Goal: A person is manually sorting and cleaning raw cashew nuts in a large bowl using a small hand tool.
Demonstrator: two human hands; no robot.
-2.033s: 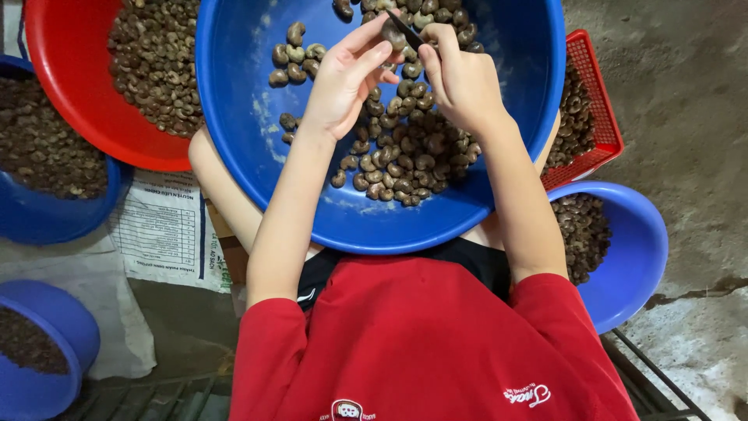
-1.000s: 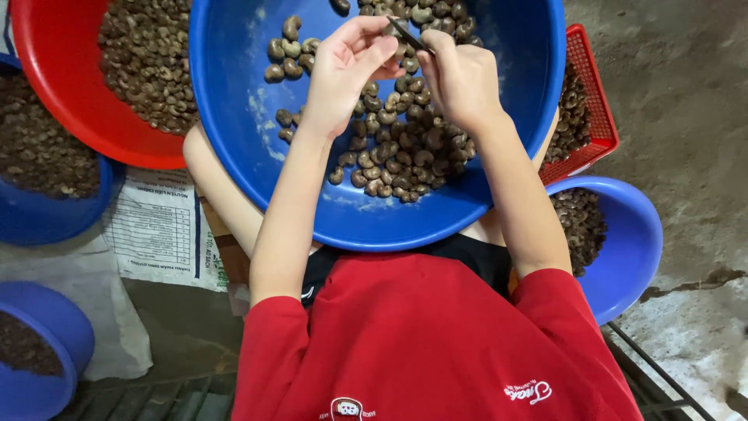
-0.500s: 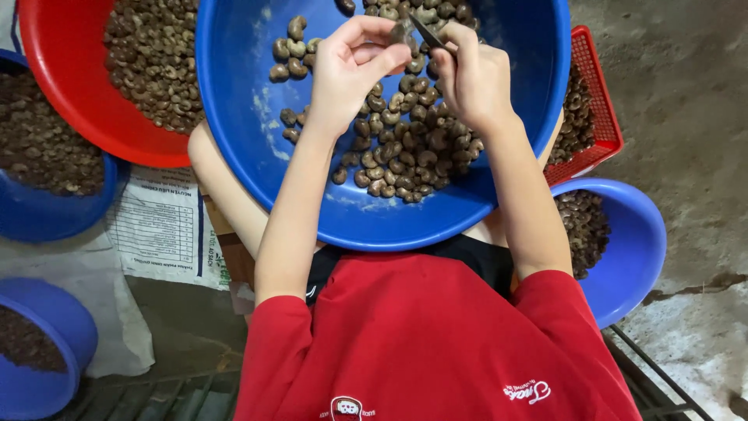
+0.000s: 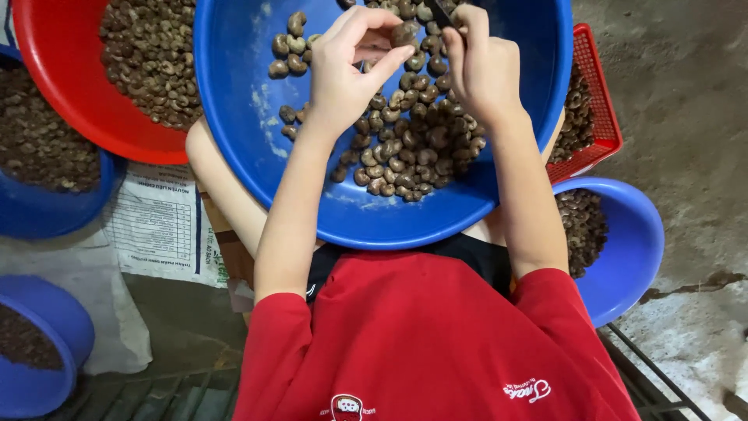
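A large blue basin (image 4: 241, 125) rests on my lap, with a heap of brown cashew nuts (image 4: 409, 148) in it. My left hand (image 4: 347, 74) pinches one nut (image 4: 403, 35) between thumb and fingers above the heap. Beside it on the right, my right hand (image 4: 479, 66) is closed around a small dark blade-like tool (image 4: 438, 12) whose tip reaches toward that nut. The two hands nearly touch at the basin's far side.
A red basin (image 4: 70, 86) of nuts stands at the upper left, with two blue basins (image 4: 47, 210) (image 4: 47, 343) of dark bits below it. A red mesh basket (image 4: 596, 109) and another blue basin (image 4: 631, 242) of nuts stand on the right. Printed paper (image 4: 160, 226) lies on the concrete floor.
Both hands stayed together over the basin, shifting slightly. The left fingers turned the nut while the right hand worked the tool against it.
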